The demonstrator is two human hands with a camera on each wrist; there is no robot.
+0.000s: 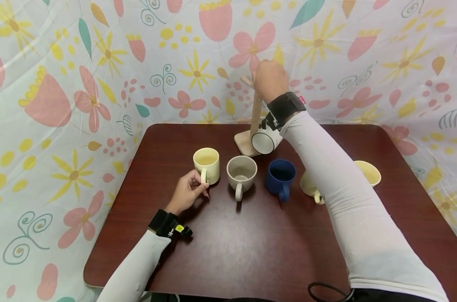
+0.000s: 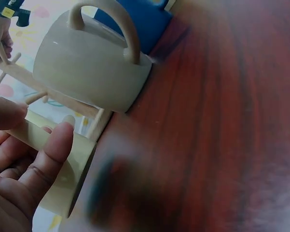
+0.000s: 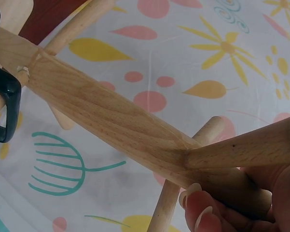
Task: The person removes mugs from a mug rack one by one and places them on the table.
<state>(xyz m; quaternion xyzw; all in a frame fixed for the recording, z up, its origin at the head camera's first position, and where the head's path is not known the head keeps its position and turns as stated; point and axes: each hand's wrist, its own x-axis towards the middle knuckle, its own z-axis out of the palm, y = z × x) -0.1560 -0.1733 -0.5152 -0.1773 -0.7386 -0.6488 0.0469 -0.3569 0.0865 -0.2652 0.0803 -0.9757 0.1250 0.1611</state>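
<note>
With its thumb and fingers, my left hand (image 1: 185, 193) pinches the handle of a pale yellow mug (image 1: 212, 171), which stands upright on the table. In the left wrist view, fingers (image 2: 58, 145) cover part of this mug (image 2: 62, 191). Farther back, my right hand (image 1: 271, 80) grips the top of a wooden mug tree (image 1: 256, 115). Its post (image 3: 101, 101) and several pegs show in the right wrist view. A white mug (image 1: 263, 143) with a dark rim hangs low on the tree, tipped sideways; its dark handle (image 3: 12, 104) is around a peg.
A beige mug (image 1: 236, 178) and a blue mug (image 1: 275, 180) stand right of the yellow one. My right sleeve partly hides another yellow mug (image 1: 307, 184) and a yellow vessel (image 1: 370, 173). Flower-patterned cloth (image 1: 138, 100) hangs behind the brown table (image 1: 232, 247).
</note>
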